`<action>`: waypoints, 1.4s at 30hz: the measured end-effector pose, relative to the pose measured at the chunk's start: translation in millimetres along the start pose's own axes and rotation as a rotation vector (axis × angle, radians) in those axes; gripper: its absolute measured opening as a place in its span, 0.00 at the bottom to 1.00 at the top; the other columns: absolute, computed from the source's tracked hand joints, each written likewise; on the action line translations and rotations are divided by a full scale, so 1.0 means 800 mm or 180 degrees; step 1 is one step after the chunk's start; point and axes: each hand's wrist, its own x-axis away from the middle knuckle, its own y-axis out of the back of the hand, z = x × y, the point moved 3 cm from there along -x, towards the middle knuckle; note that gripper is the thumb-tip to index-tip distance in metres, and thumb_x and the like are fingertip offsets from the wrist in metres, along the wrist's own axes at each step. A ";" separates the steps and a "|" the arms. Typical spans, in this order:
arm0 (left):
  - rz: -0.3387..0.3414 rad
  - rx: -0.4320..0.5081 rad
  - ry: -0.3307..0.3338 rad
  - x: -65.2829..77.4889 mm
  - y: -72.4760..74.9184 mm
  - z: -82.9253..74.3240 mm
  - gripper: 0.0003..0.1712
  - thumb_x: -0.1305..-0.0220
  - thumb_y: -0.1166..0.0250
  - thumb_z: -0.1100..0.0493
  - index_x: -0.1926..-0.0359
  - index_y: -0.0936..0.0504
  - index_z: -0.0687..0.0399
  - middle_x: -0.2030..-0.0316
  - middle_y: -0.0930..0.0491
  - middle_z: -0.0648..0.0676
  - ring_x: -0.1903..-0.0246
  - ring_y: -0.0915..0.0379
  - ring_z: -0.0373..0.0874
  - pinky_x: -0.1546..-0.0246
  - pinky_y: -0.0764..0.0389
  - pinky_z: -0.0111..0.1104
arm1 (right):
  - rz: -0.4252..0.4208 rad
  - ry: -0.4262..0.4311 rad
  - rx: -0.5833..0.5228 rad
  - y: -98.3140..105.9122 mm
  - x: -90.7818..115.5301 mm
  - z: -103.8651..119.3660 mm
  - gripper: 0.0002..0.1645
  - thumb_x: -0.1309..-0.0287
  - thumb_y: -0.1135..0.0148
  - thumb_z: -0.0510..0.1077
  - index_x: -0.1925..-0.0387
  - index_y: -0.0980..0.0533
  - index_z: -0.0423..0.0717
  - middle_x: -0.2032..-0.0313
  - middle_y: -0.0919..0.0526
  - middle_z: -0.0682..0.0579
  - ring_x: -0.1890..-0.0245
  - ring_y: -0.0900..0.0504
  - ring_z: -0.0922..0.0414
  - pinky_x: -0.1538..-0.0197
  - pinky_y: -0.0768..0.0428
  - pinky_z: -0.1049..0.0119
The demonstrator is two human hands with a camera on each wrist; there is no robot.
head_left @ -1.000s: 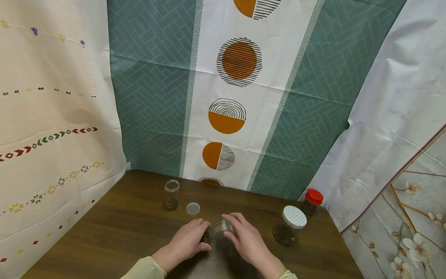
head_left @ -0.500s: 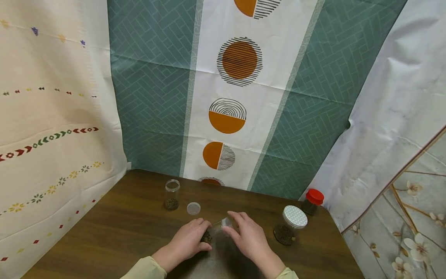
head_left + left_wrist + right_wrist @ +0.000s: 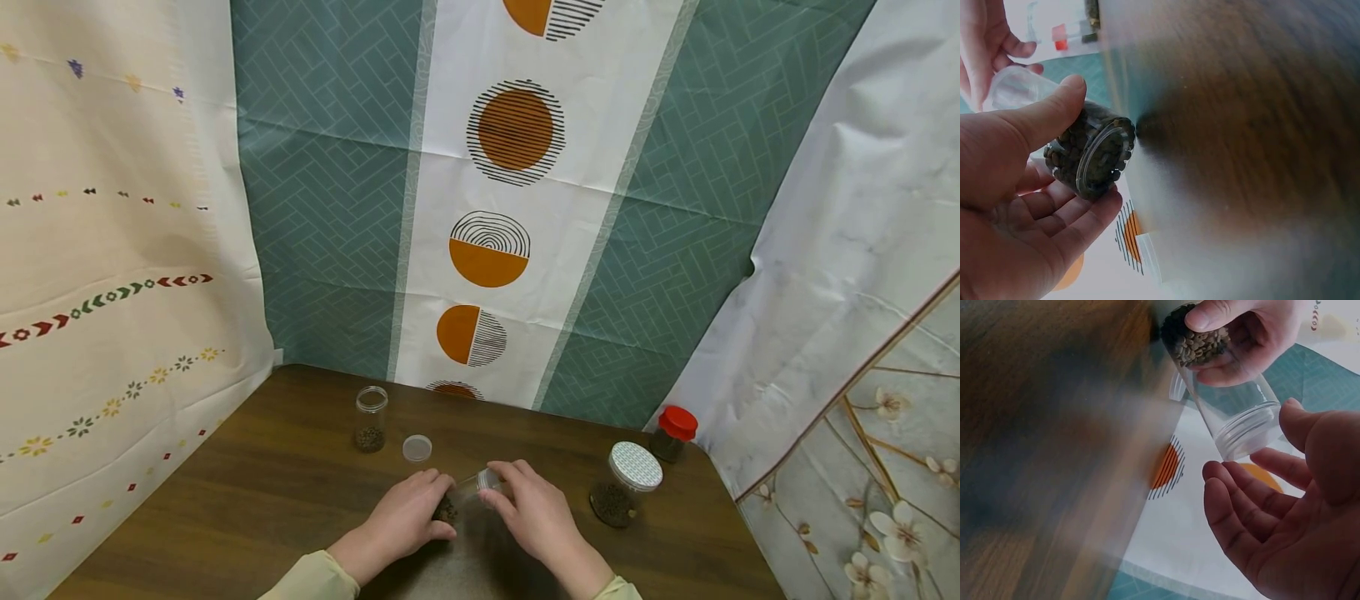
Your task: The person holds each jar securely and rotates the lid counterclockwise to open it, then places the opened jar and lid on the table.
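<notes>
1. The left hand (image 3: 405, 512) holds the clear jar (image 3: 1091, 150) round its seed-filled base, tilted over the near middle of the table (image 3: 225, 492), mouth towards the far right.
2. The right hand (image 3: 532, 508) curves loosely round the screw lid (image 3: 1250, 431) at that mouth; I cannot tell whether it grips.
3. To turn the lid well, I'd seat thumb and fingertips squarely on its rim, keep the left hold steady, and raise the mouth so that the seeds (image 3: 1200, 349) stay low.
4. Mind the loose lid (image 3: 417, 448) just beyond the left hand, and the uncovered jar (image 3: 371, 421) at far left.
5. The right elbow has room short of the patterned-lid jar (image 3: 634, 467); the red-lidded jar (image 3: 677, 423) stands at the far right corner.
6. Hangings (image 3: 330, 208) border the far edge; the near edge is out of view.
</notes>
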 end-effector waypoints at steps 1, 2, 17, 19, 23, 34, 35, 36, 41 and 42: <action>0.0000 -0.0006 0.0001 0.000 0.000 0.000 0.34 0.42 0.14 0.45 0.43 0.16 0.58 0.56 0.19 0.49 0.56 0.20 0.47 0.56 0.15 0.45 | -0.0012 0.0026 -0.0008 0.000 0.000 0.000 0.30 0.23 0.34 0.63 0.30 0.19 0.52 0.48 0.16 0.54 0.59 0.14 0.62 0.62 0.18 0.58; 0.0005 -0.0011 0.0002 0.000 -0.001 0.000 0.34 0.42 0.14 0.45 0.43 0.16 0.58 0.56 0.19 0.49 0.56 0.20 0.47 0.55 0.15 0.45 | -0.0024 0.0049 -0.0017 0.001 0.001 0.000 0.30 0.23 0.34 0.62 0.30 0.19 0.52 0.48 0.16 0.54 0.59 0.14 0.62 0.62 0.18 0.58; 0.0010 0.0006 0.0007 -0.001 -0.001 0.001 0.33 0.42 0.14 0.46 0.44 0.16 0.58 0.55 0.19 0.49 0.55 0.20 0.47 0.54 0.15 0.46 | -0.0021 0.0209 -0.0097 0.000 0.002 -0.001 0.27 0.23 0.30 0.52 0.28 0.21 0.51 0.46 0.17 0.54 0.56 0.15 0.64 0.59 0.17 0.60; 0.0019 0.0016 0.0008 -0.001 -0.001 0.001 0.33 0.42 0.14 0.46 0.43 0.16 0.58 0.55 0.18 0.49 0.55 0.20 0.47 0.54 0.15 0.45 | -0.0006 0.0230 -0.0124 -0.001 0.002 -0.001 0.27 0.23 0.30 0.51 0.28 0.21 0.51 0.46 0.17 0.53 0.56 0.15 0.63 0.59 0.16 0.60; 0.0026 0.0023 0.0008 0.000 -0.001 0.001 0.33 0.41 0.14 0.46 0.43 0.16 0.58 0.55 0.18 0.50 0.55 0.20 0.47 0.55 0.15 0.45 | 0.0001 0.0270 -0.0152 0.000 0.003 -0.001 0.27 0.23 0.30 0.49 0.28 0.22 0.51 0.46 0.17 0.52 0.55 0.15 0.63 0.58 0.16 0.60; -0.0018 0.0014 -0.0006 0.001 0.003 0.000 0.33 0.42 0.14 0.46 0.44 0.16 0.58 0.56 0.19 0.49 0.56 0.20 0.47 0.56 0.16 0.45 | 0.0019 0.0357 -0.0182 -0.001 0.003 -0.001 0.29 0.23 0.30 0.46 0.26 0.24 0.52 0.43 0.18 0.52 0.53 0.14 0.61 0.58 0.15 0.61; -0.0019 0.0003 -0.0004 0.000 0.002 0.000 0.33 0.42 0.14 0.46 0.44 0.16 0.58 0.56 0.19 0.49 0.56 0.20 0.47 0.56 0.16 0.45 | 0.0024 0.0359 -0.0186 -0.001 0.003 -0.001 0.29 0.23 0.30 0.46 0.25 0.24 0.53 0.42 0.18 0.52 0.53 0.14 0.60 0.57 0.15 0.61; -0.0024 -0.0003 -0.0006 0.001 0.002 0.000 0.33 0.42 0.14 0.46 0.44 0.16 0.58 0.56 0.19 0.49 0.56 0.20 0.47 0.56 0.16 0.45 | 0.0031 0.0358 -0.0193 -0.001 0.004 -0.001 0.30 0.23 0.30 0.45 0.25 0.24 0.53 0.41 0.18 0.52 0.53 0.14 0.60 0.57 0.15 0.61; -0.0039 0.0000 -0.0011 0.001 0.000 0.001 0.33 0.42 0.14 0.46 0.44 0.16 0.58 0.56 0.19 0.49 0.57 0.20 0.46 0.56 0.16 0.44 | 0.0055 0.0362 -0.0213 0.000 0.004 0.000 0.32 0.23 0.29 0.44 0.23 0.25 0.56 0.37 0.20 0.52 0.52 0.15 0.59 0.57 0.15 0.61; -0.0038 0.0013 -0.0013 0.001 0.000 0.001 0.33 0.42 0.14 0.46 0.44 0.16 0.58 0.56 0.19 0.49 0.57 0.21 0.46 0.57 0.16 0.44 | 0.0060 0.0361 -0.0222 0.000 0.004 0.000 0.32 0.24 0.29 0.44 0.23 0.26 0.56 0.36 0.20 0.52 0.52 0.15 0.59 0.57 0.15 0.60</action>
